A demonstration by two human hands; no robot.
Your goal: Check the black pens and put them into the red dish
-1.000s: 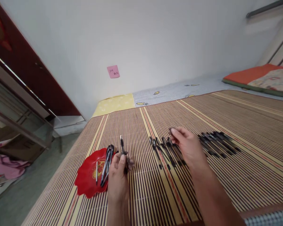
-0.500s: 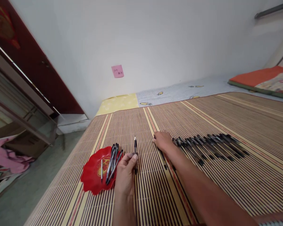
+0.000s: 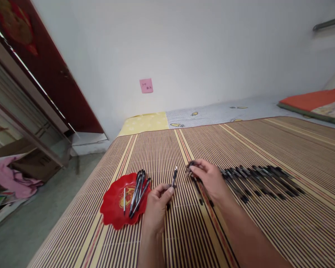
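Note:
My left hand [image 3: 159, 199] pinches an uncapped black pen [image 3: 174, 176] between thumb and fingers, its silver tip pointing up. To the right, my right hand [image 3: 205, 175] has its thumb and fingertips closed on a small black piece [image 3: 192, 163] that looks like a pen cap; blur hides its details. Below that hand lie two dark pens [image 3: 198, 193] on the striped mat, partly covered by the fingers. Left of my left hand is a red scalloped plate [image 3: 108, 203] with several clear-barrelled pens [image 3: 138, 193] and a thin white refill [image 3: 124, 201].
A long row of black pens [image 3: 262, 180] lies on the mat [image 3: 167, 149] beyond my right forearm. A folded orange cloth [image 3: 315, 99] sits at the far right. A white wall with a pink note [image 3: 146, 85] stands behind. The mat's left edge drops to the floor [image 3: 86, 175].
My right hand has lifted slightly off the pens and turned, with a small black piece in its fingertips. The pen in my left hand has tilted to the right. The view has shifted slightly.

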